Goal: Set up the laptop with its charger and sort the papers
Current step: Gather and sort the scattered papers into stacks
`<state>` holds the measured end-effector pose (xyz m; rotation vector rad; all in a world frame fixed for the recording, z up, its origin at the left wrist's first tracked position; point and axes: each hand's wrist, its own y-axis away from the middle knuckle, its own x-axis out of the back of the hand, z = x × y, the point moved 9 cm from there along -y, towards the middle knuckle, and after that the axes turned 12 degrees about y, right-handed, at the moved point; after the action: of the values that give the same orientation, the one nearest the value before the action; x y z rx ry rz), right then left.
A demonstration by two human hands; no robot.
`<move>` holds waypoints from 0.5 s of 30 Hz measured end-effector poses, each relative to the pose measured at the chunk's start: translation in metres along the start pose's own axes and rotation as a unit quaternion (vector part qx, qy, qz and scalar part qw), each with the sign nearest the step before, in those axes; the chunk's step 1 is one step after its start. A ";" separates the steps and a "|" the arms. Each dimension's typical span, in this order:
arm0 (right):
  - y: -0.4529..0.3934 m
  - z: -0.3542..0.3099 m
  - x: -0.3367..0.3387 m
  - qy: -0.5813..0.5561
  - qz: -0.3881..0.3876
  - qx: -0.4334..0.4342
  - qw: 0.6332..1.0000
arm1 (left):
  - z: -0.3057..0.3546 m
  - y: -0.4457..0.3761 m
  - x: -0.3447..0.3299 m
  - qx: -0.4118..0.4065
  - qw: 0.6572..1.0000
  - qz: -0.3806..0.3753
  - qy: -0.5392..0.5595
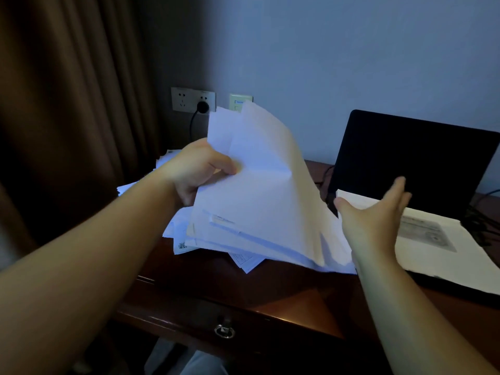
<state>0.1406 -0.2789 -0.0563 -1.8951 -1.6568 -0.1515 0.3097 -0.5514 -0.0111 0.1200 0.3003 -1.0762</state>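
With left hand (197,174) pinching only one edge of the sagging paper stack (259,190) and right hand (376,212) spread, holding nothing, sheets risk sliding onto the desk (270,293).

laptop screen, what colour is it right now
Black and unlit; the laptop screen shows plainly in the head view, behind the open right hand.

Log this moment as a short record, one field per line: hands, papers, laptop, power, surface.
left hand: left hand grips a lifted sheaf of white paper sheets
right hand: right hand open, fingers straight, holding nothing
loose papers: messy white pile on the desk
laptop: open black laptop, screen dark, white printed sheets over its base
power: black plug in white wall socket
surface: dark brown wooden desk
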 end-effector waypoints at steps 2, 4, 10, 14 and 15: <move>0.008 -0.017 -0.007 -0.026 -0.026 0.049 0.998 | 0.002 0.001 -0.003 0.014 1.000 -0.005 -0.021; 0.014 -0.032 -0.014 -0.053 -0.062 0.079 0.994 | 0.001 0.002 -0.007 0.025 0.999 -0.013 -0.018; 0.018 -0.071 -0.025 -0.079 -0.147 0.134 0.977 | 0.004 0.008 -0.025 0.032 0.996 -0.076 -0.018; 0.009 -0.094 -0.025 -0.148 -0.223 0.155 0.951 | 0.006 0.010 -0.034 0.038 0.991 -0.125 -0.022; 0.006 -0.096 -0.028 -0.182 -0.270 0.147 0.934 | 0.005 0.011 -0.035 0.044 0.989 -0.139 -0.014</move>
<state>0.1687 -0.3518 0.0058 -1.2597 -2.2791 0.2342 0.3046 -0.5178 0.0042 0.1449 0.2474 -1.3671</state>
